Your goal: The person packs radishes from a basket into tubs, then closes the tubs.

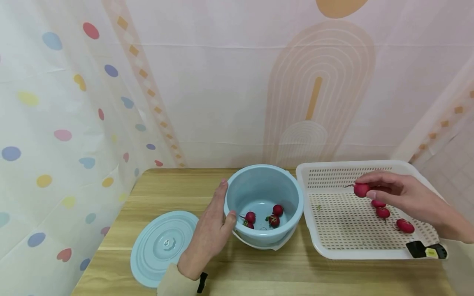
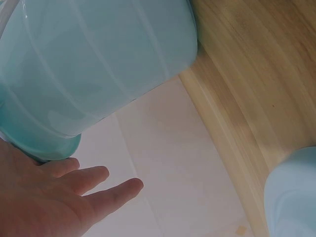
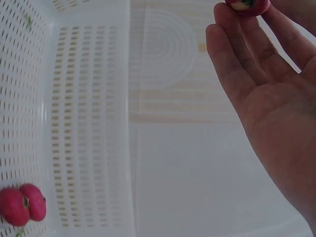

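Note:
Between the thumb and fingers of my right hand [image 1: 411,197] is a red radish [image 1: 361,190] with a thin root, pinched above the white perforated basket [image 1: 318,242]. The same radish [image 3: 249,6] shows at the top edge of the right wrist view. More radishes [image 1: 405,225] lie in the basket under that hand. My left hand [image 1: 211,234] rests against the left side of a light blue bucket [image 1: 263,237], its fingers extended along the rim in the left wrist view too. Several radishes [image 1: 274,220] lie on the bucket's floor.
A round blue lid [image 1: 164,242] lies on the wooden table [image 1: 177,185], left of the bucket and partly behind my left forearm. The bucket's white handle [image 1: 255,246] hangs down in front. Close behind the table hangs a patterned curtain [image 1: 222,82].

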### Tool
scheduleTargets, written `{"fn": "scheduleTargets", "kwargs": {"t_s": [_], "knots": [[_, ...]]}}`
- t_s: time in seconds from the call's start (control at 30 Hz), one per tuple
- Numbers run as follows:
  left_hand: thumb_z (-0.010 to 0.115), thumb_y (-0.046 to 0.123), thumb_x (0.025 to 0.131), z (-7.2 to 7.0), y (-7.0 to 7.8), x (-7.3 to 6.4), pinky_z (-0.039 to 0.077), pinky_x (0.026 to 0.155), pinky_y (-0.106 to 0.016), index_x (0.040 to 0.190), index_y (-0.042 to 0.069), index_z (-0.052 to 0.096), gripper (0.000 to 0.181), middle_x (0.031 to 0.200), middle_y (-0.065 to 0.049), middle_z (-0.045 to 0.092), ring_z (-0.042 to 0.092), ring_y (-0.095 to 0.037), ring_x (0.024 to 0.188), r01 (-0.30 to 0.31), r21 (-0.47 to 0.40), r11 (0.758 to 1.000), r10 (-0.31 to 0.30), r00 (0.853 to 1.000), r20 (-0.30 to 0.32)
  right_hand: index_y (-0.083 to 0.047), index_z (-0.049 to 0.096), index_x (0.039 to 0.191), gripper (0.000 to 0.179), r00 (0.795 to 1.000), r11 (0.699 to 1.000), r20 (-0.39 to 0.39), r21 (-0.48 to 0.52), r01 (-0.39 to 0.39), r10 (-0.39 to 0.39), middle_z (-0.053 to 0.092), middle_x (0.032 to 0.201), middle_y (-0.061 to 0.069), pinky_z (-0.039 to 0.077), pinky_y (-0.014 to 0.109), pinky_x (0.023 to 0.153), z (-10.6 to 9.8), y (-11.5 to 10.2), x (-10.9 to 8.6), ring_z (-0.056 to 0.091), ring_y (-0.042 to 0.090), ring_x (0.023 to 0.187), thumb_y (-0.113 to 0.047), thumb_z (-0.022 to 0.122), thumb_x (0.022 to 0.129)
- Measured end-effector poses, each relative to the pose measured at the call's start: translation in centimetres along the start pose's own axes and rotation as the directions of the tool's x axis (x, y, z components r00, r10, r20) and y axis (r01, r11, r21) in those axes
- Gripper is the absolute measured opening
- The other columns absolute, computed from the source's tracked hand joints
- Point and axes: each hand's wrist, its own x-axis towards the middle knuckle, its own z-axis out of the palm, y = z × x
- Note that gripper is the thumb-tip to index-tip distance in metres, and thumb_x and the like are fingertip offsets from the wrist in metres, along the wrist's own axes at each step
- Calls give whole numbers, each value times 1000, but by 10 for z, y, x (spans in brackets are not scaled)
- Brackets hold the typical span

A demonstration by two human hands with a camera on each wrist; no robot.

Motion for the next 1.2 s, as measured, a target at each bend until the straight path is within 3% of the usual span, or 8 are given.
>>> {"fn": "scheduleTargets", "kwargs": {"t_s": [0.17,0.43,0.67,0.93,1.2], "knots": [[51,26,99,0,0,0,40,114,-55,167,12,18,77,171,-3,24,35,-29,151,0,0,1000,0,1000,-2,-3,63,134,39,1000,1000,-29,16,14,-14,74,112,-2,53,27,61,6,-9,-2,65,15,74,11,58,98],[51,26,99,0,0,0,40,114,-55,166,11,20,76,171,-4,24,35,-29,152,0,-4,1000,0,1000,-2,0,66,131,43,991,998,-124,7,56,-54,71,123,-3,55,19,72,17,-23,-2,68,11,88,17,62,92],[51,26,99,0,1,0,41,113,-54,166,10,20,76,171,-5,25,36,-29,151,-6,-4,1000,6,1000,-5,-2,67,130,41,987,997,-156,62,38,-28,68,124,-4,47,30,44,30,-37,-1,58,15,59,15,63,93],[51,26,99,0,0,0,43,112,-54,166,10,20,76,170,-5,26,38,-29,150,-7,-8,1000,7,1000,-14,1,70,123,39,979,996,-185,11,90,-87,67,124,-4,58,18,75,45,-52,6,69,9,97,18,67,87],[50,28,99,1,1,1,40,115,-53,166,9,21,75,170,-7,26,36,-29,151,-6,-2,1000,6,1000,-13,-4,72,125,40,977,996,-204,41,78,-68,68,124,-2,58,20,77,60,-64,11,69,10,99,13,69,89]]}}
